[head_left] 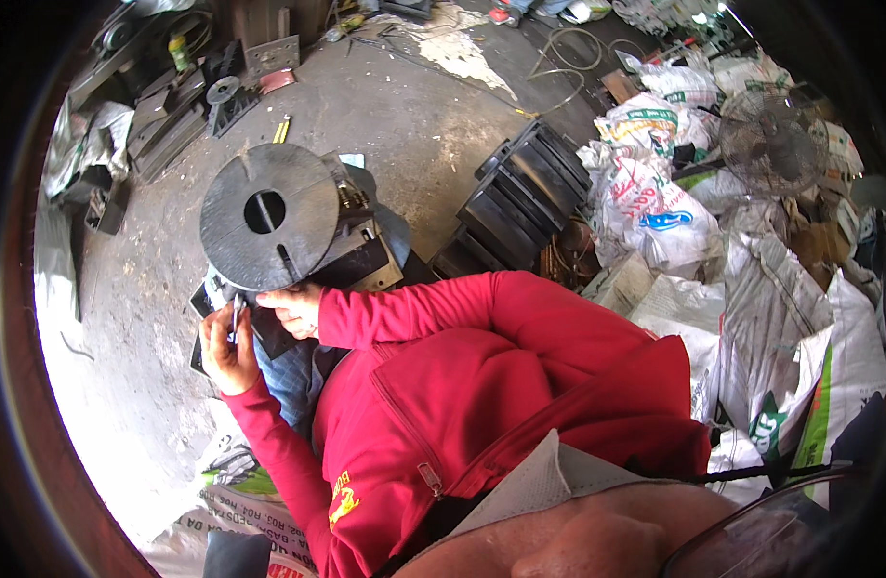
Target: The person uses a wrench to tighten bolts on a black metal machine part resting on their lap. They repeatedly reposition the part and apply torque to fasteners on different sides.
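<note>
A round, dark grey disc point(303, 212) with a central hole and slots is mounted on a metal machine body point(370, 265) in front of me. At its near rim, my left hand point(228, 352) pinches a small, thin, shiny metal piece point(238, 313) with fingers and thumb. My right hand point(295, 310) is beside it, just under the disc's edge. Its fingers are curled, with the tips close to the metal piece; what they grip, if anything, is hidden. Blue cloth point(287, 380) lies below the hands.
Black ribbed parts point(525, 193) are stacked right of the machine. White sacks point(655, 207) pile up along the right, with a round wire-guarded fan point(775, 140) among them. Metal blocks point(163, 120) and two yellow sticks point(282, 128) lie on the floor at far left. A hose point(568, 48) curls at the back.
</note>
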Motion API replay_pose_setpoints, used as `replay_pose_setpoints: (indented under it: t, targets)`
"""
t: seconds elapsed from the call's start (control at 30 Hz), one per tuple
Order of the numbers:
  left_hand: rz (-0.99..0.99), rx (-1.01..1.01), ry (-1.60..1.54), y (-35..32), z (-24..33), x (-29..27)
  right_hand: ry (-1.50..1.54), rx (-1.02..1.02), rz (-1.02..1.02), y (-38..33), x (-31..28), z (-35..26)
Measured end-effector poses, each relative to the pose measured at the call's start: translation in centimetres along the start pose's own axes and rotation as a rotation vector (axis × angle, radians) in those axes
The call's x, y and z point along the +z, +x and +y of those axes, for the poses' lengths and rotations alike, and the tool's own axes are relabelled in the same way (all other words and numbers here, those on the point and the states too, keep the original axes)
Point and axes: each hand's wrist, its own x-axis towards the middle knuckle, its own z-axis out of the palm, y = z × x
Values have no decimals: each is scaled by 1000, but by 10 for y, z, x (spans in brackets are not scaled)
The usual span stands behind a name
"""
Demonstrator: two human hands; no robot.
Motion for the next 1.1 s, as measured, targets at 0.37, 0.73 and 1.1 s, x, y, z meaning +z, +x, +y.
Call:
replay_pose_setpoints:
  t: [0.37,0.73,1.1]
  targets:
    - [-92,-125,38,4,15,-5,-70,-38,12,5,-2,6]
    - [-95,-143,118,4,28,-9,-3,-23,74,2,-2,5]
    - [-15,-137,54,0,24,-5,-29,22,20,-9,4,-2]
